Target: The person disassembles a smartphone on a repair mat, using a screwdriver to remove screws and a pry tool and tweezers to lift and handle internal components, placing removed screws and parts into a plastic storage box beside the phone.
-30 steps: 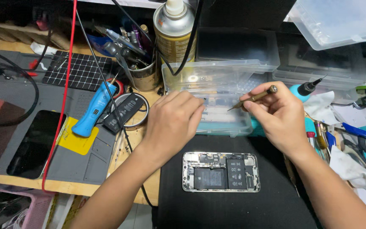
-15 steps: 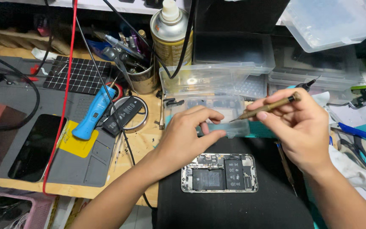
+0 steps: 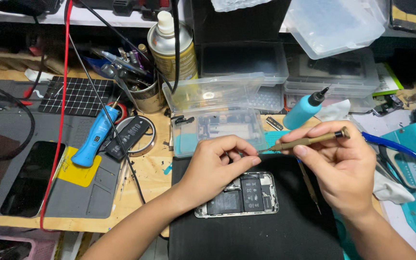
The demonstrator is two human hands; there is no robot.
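An opened phone [image 3: 239, 195] with its battery and boards exposed lies on a black mat [image 3: 275, 231]. My right hand [image 3: 345, 168] grips a brass-coloured screwdriver [image 3: 309, 141], held almost level and pointing left. My left hand [image 3: 217, 163] hovers just above the phone, thumb and forefinger pinched together at the screwdriver's tip; whatever is between them is too small to see. Right behind both hands stands a small clear plastic box [image 3: 217, 127] with its lid tipped open.
To the left, on a grey mat [image 3: 97, 202], lie a blue hand tool [image 3: 95, 137] and a dark phone screen [image 3: 30, 178]. A spray can [image 3: 172, 43], a metal cup of tools [image 3: 145, 94], stacked clear boxes [image 3: 333, 72], a blue bottle [image 3: 304, 108] and blue-handled scissors [image 3: 400, 154] crowd the back and right. A red cable [image 3: 58, 120] hangs at the left.
My left hand came out of the clear box and back toward me, pinching up to the screwdriver's tip. The right hand lowered the screwdriver over the phone.
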